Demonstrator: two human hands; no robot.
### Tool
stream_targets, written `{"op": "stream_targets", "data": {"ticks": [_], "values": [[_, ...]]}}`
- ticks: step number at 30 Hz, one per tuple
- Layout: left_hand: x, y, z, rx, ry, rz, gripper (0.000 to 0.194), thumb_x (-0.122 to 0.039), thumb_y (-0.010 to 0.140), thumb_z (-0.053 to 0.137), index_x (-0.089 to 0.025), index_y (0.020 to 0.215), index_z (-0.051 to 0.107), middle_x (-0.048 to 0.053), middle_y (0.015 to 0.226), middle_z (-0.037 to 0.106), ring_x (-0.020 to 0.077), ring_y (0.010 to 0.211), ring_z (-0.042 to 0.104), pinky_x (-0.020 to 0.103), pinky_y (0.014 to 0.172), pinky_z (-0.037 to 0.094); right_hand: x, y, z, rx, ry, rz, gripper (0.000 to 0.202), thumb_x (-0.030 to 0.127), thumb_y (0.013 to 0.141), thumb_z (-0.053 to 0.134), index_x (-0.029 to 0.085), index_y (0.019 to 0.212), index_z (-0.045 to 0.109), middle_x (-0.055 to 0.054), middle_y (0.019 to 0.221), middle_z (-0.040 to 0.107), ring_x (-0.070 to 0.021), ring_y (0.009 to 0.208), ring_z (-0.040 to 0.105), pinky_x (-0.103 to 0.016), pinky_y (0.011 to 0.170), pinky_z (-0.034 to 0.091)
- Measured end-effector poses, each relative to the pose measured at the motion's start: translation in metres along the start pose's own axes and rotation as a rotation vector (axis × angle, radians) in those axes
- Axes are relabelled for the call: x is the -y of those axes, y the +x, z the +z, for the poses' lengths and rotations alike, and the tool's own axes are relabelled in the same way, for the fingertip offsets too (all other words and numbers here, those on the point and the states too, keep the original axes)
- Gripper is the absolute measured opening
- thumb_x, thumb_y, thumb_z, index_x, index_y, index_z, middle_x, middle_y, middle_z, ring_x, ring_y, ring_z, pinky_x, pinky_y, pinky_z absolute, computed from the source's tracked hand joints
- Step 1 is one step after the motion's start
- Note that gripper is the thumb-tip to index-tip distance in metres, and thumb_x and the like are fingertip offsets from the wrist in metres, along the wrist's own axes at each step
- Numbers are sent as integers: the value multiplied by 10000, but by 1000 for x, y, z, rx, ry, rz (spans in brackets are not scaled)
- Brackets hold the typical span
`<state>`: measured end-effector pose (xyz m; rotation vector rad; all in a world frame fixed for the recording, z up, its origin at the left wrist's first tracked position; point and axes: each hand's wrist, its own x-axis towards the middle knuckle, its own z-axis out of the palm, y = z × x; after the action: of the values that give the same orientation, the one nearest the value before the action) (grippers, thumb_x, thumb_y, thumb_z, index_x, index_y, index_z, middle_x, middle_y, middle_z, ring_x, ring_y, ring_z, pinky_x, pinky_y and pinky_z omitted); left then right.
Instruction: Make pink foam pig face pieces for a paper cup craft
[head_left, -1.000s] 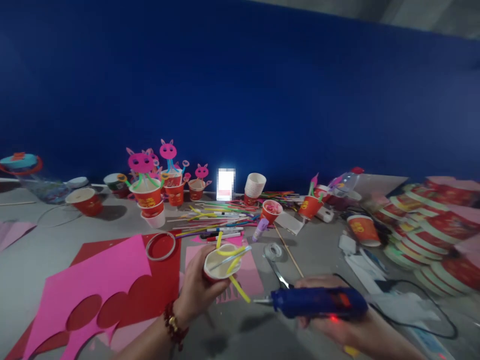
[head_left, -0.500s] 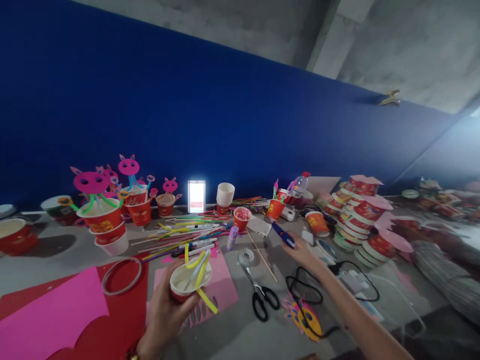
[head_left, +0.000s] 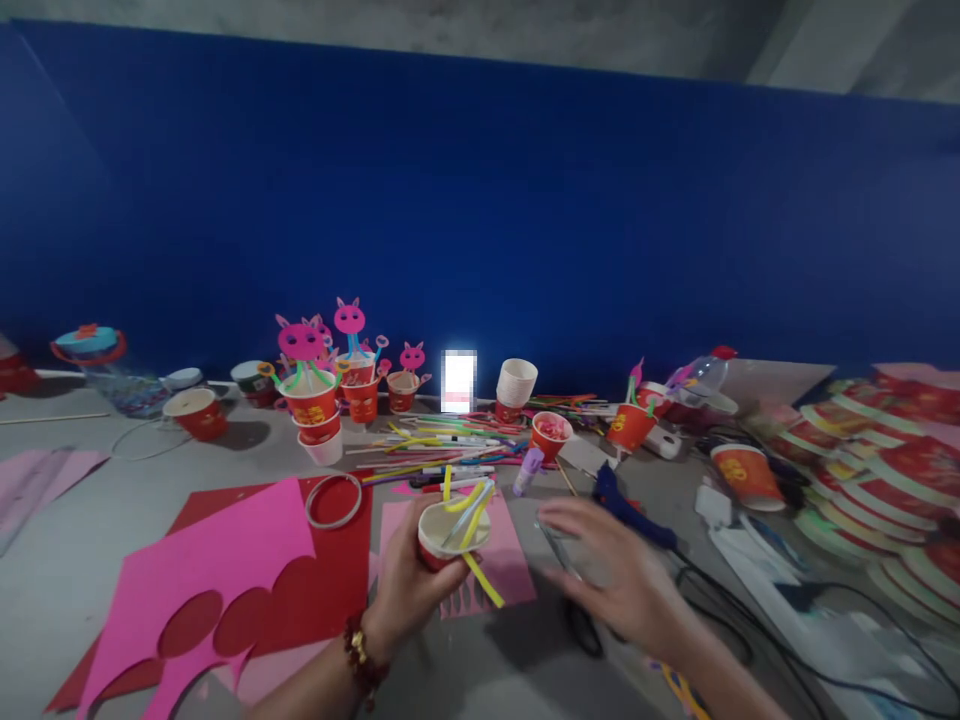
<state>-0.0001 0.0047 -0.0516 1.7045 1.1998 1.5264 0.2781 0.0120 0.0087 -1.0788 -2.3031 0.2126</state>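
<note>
My left hand (head_left: 409,590) is wrapped round a paper cup (head_left: 433,540), red outside and white inside, tilted toward me. Bent yellow pipe cleaners (head_left: 480,575) and a pale blue one stick out over its rim. To the right of the cup, my right hand (head_left: 622,570) is empty, fingers apart and slightly blurred. Beneath it lie black-handled scissors (head_left: 583,628), partly hidden by the hand. Just beyond that hand, a blue glue gun (head_left: 630,508) lies on the table with its cord running right.
Pink foam sheet with cut-outs (head_left: 202,570) lies at left on red sheet. Finished cup figures (head_left: 311,395) stand behind. Pipe cleaners and markers (head_left: 442,450) spread across the middle, near a purple glue stick (head_left: 529,470). Stacked red cups (head_left: 885,490) and cords fill the right side.
My right hand has let go of the glue gun, which now lies on the table, and has come nearer the cup. My view has turned left. My left hand still holds the cup.
</note>
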Motion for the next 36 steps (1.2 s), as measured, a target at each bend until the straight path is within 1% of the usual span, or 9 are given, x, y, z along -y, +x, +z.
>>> {"op": "stream_targets", "data": {"ticks": [1,3,6,10,14,18,24,32,36], "values": [[-1,0,0,6,-2,-1,481,-304,747,773,-208,1174,573,73,1091,674,232,974,674,353,845,563,21,8,9,18,39,-63,413,356,881,676,247,1273,606,-114,1273,673,-279,1184,626,-408,992,520],[-2,0,0,9,-6,-3,473,-297,748,772,-205,1166,571,75,1085,677,233,972,675,355,844,564,50,23,23,-33,118,-158,425,345,882,665,232,1284,587,-114,1235,694,-272,1163,634,-410,997,513],[-5,1,0,9,-10,20,452,-262,747,760,-210,1155,573,66,1075,686,230,965,680,349,837,565,67,39,36,-88,212,-228,331,315,887,644,233,1204,602,-95,1120,736,-256,1070,669,-403,976,513],[-7,1,-1,36,-36,40,468,-205,748,736,-225,1183,564,60,1108,690,232,1007,676,357,873,557,65,44,45,-149,252,-180,191,270,872,668,248,1059,636,-57,995,754,-239,990,686,-363,900,533],[-4,1,-1,48,-49,48,515,-166,731,738,-252,1204,552,46,1127,679,228,1026,669,355,886,555,62,42,50,-137,304,-147,156,267,878,667,258,1031,643,-52,989,742,-241,984,674,-362,861,538],[-2,1,-2,96,-66,55,561,-158,732,735,-270,1241,529,47,1170,661,234,1058,660,369,918,545,60,42,52,-147,370,-171,125,274,891,658,262,1015,648,-51,976,727,-233,960,669,-356,838,536],[2,-4,-4,154,-137,52,587,-214,740,756,-263,1269,507,75,1214,633,245,1097,642,384,944,529,56,40,53,-142,419,-163,163,250,856,699,269,1007,641,-31,958,721,-220,933,664,-349,868,517],[8,-6,-2,193,-160,42,618,-464,744,801,-220,1248,539,124,1208,630,288,1105,632,420,937,529,52,34,57,-143,470,-137,183,213,827,731,275,973,641,-7,934,724,-204,907,664,-322,856,489],[9,-8,-1,181,-214,41,619,-510,760,781,-221,1254,544,122,1193,632,280,1079,639,408,917,533,54,35,57,-163,495,-160,173,224,842,723,277,985,639,-8,931,714,-201,894,662,-326,862,486]]}}
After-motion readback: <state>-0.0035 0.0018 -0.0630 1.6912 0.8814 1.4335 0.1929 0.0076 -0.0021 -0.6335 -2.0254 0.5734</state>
